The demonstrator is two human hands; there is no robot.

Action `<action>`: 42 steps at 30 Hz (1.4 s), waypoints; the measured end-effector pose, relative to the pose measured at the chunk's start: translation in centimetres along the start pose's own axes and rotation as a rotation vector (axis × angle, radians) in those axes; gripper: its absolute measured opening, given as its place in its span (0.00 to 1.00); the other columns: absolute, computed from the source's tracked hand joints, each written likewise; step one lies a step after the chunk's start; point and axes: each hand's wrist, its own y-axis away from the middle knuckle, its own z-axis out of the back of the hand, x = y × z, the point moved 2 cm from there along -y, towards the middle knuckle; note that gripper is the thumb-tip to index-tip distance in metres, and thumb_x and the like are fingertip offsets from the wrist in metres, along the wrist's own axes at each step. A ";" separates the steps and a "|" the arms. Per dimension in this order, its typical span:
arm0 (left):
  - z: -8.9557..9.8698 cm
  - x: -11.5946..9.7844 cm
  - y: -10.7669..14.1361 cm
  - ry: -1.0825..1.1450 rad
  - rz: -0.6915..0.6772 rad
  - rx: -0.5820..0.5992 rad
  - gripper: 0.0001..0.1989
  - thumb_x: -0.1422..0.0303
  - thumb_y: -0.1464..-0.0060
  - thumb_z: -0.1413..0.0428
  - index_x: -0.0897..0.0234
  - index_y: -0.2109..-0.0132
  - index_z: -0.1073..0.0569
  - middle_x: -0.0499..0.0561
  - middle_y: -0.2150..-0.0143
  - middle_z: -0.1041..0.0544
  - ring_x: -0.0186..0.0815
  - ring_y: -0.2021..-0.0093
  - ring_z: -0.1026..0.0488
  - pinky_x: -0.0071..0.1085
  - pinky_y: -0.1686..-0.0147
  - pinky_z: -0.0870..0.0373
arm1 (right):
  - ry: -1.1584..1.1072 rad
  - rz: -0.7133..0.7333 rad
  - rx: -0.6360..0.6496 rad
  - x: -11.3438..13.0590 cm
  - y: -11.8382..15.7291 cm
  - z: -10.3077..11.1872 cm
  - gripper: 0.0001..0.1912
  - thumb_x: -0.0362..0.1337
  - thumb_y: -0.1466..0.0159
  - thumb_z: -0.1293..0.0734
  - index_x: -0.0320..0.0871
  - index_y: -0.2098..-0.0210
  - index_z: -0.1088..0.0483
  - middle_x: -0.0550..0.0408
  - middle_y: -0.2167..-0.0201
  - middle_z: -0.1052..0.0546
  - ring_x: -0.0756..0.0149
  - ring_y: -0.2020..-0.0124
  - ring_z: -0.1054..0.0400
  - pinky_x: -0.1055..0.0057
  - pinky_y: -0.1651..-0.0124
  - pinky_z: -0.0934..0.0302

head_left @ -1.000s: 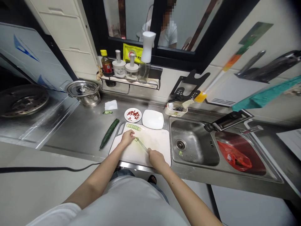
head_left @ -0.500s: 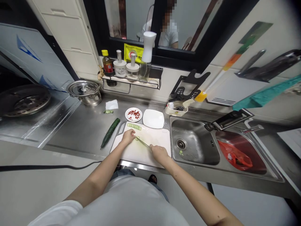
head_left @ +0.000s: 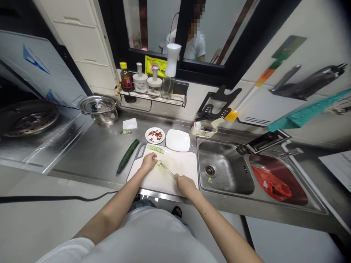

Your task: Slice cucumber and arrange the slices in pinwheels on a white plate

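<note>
A knife (head_left: 168,170) is in my right hand (head_left: 187,185), its handle wrapped by closed fingers. The blade points up and left over the white cutting board (head_left: 164,184). At its tip is a pale cucumber slice (head_left: 158,163). My left hand (head_left: 148,162) is over the board just left of that slice, fingers curled together; whether anything is between them is hidden. Beyond both hands, a row of overlapping cucumber slices (head_left: 156,149) lies along the board's far edge. A whole dark green cucumber (head_left: 127,157) rests on the steel counter to the left.
Behind the board stand a plate of chopped red pieces (head_left: 155,135) and a white square plate (head_left: 178,140). A sink (head_left: 227,164) is at the right, with a red plastic bag (head_left: 271,184) in its second basin. A lidded steel pot (head_left: 99,109) stands back left.
The knife tip and my left fingertips have drawn slightly apart, and the slice at the tip shows more clearly. The whole view has shifted a little.
</note>
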 end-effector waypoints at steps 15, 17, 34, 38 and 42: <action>-1.1 -1.5 2.0 -0.168 -0.098 -0.039 0.05 0.72 0.46 0.47 0.63 0.62 0.26 0.54 0.60 0.27 0.39 0.55 0.30 0.32 0.55 0.37 | -0.337 -0.227 -0.113 -2.3 1.7 -2.2 0.13 0.37 0.30 0.46 0.43 0.52 0.33 0.48 0.58 0.22 0.64 0.58 0.29 0.73 0.66 0.51; -1.1 -1.7 1.8 -0.150 -0.060 -0.021 0.04 0.73 0.46 0.47 0.63 0.64 0.27 0.52 0.62 0.26 0.38 0.59 0.29 0.31 0.58 0.37 | -0.357 -0.225 -0.113 -2.6 1.6 -2.4 0.13 0.37 0.30 0.45 0.43 0.53 0.33 0.49 0.59 0.22 0.65 0.60 0.29 0.73 0.66 0.52; 2.4 1.2 -1.4 -0.111 0.163 -0.146 0.07 0.74 0.47 0.47 0.61 0.62 0.26 0.50 0.66 0.22 0.37 0.64 0.26 0.28 0.65 0.37 | -0.367 -0.246 -0.096 -3.0 0.5 -3.0 0.13 0.38 0.30 0.46 0.43 0.54 0.33 0.48 0.59 0.22 0.64 0.60 0.29 0.72 0.67 0.52; 2.8 2.0 -2.0 -0.125 0.151 -0.193 0.08 0.73 0.45 0.49 0.61 0.61 0.26 0.53 0.65 0.22 0.40 0.63 0.26 0.31 0.63 0.36 | -0.370 -0.246 -0.096 -3.0 0.5 -3.1 0.14 0.39 0.29 0.47 0.43 0.54 0.33 0.48 0.59 0.22 0.64 0.59 0.29 0.73 0.67 0.51; 2.5 2.5 -2.1 -0.139 0.112 -0.227 0.10 0.73 0.45 0.50 0.61 0.61 0.25 0.55 0.63 0.22 0.42 0.62 0.25 0.33 0.61 0.34 | -0.371 -0.246 -0.100 -3.1 0.4 -3.1 0.14 0.38 0.30 0.47 0.43 0.55 0.32 0.49 0.60 0.22 0.64 0.60 0.29 0.73 0.67 0.51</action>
